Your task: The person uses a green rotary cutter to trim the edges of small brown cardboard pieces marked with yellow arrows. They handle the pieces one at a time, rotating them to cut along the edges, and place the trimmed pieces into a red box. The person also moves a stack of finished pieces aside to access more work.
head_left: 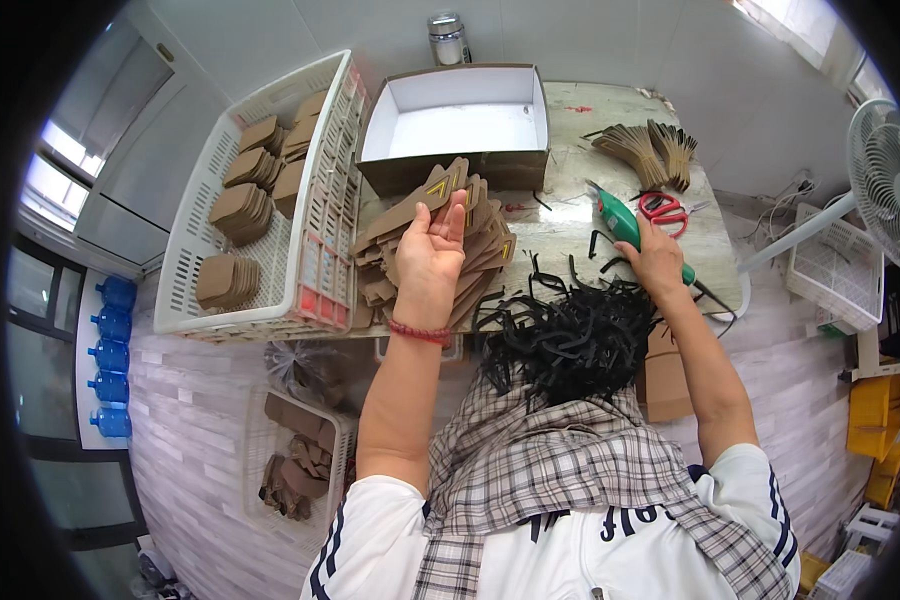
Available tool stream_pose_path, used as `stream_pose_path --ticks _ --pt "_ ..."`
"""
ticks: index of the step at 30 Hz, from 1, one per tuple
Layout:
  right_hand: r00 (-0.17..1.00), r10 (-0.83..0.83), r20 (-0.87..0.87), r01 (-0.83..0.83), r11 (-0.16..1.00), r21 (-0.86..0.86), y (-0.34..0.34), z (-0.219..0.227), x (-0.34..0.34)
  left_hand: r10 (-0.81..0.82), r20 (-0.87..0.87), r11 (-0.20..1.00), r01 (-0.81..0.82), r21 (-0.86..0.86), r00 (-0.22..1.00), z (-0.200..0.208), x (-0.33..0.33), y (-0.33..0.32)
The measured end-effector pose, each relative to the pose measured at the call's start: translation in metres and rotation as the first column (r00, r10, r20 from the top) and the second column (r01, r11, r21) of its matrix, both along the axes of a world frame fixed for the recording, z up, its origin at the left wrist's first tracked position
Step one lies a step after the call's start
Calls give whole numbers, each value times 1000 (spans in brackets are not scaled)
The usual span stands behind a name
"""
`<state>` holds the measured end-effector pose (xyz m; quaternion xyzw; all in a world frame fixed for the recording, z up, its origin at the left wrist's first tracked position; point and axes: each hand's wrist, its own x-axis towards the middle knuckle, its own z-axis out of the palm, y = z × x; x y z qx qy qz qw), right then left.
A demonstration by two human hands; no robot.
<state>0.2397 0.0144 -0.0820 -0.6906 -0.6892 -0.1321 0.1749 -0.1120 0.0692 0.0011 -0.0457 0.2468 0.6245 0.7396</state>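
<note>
My left hand (432, 250) is palm up with its fingers apart, holding nothing that I can see. It hovers over or rests against a loose pile of flat brown pieces (483, 240), some marked with yellow chevrons. My right hand (658, 262) is wrapped round a green corded hand tool (618, 218) whose narrow tip points to the far left; its exact kind is unclear. Red-handled scissors (662, 210) lie just beyond that hand. Between my forearms, a heap of black strips (570, 330) covers the table's near edge and the checked apron (560, 450).
Left on the table (580, 105) stands a white plastic crate (315, 190) with stacked brown pieces. Behind the pile is an open box (450, 170). Bundled brown strips (630, 150) lie far right, near a fan (888, 180). Another crate (340, 425) sits below.
</note>
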Motion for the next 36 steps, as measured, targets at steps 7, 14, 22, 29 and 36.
stream_pose_path --ticks 7,14,22,29,36 --pt "993 -23 115 18 999 43 11 1 -4 -425 -270 903 425 -59 864 -3 -34 -4" --pt "983 -88 160 86 996 23 5 4 -6 363 -930 854 376 360 66 23 -78 21" --pt "436 -55 -898 -190 970 -152 -24 55 -111 62 -947 820 556 -132 -316 18 -98 71" --pt "-422 -564 -709 -397 819 -415 -13 54 -219 -461 -819 554 610 -567 -342 26 -101 58" --pt "-335 -596 -730 -420 788 -451 6 61 -233 -443 -861 601 631 -491 -248 -9 -109 59"
